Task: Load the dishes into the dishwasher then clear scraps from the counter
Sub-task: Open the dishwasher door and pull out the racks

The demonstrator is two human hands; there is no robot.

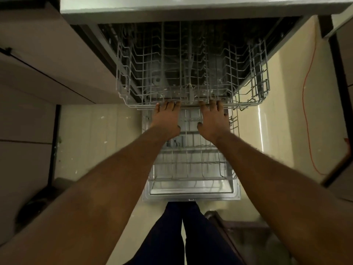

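Nearest us, our legs (183, 232) stand right at the edge of the lowered door (191, 197), so a step forward could bark a shin or load the hinge. On the door sits the lower rack (191, 161), drawn out and bare. Above it our left hand (166, 121) and right hand (214, 121) hold the front wire of the upper rack (191, 73). On each hand the fingers lie close together with the tips hooked over the wire and the thumb hangs beneath. We cannot tell how far the tips wrap round.

The upper rack is also out and bare. No dishes show anywhere, so we judge loading has not begun.

The risks we see:
- If one hand pulls harder than the other, the rack could skew on its runners and jam.
- A hard tug could run it to the stops with a jolt.
- Fingertips could get nipped between wire and tub if we shove it in.
- An orange cord (305, 111) trails on the floor to the right and could trip us while we carry plates.

Farthest off, only the counter (172, 8) edge shows, and any scraps are out of view.
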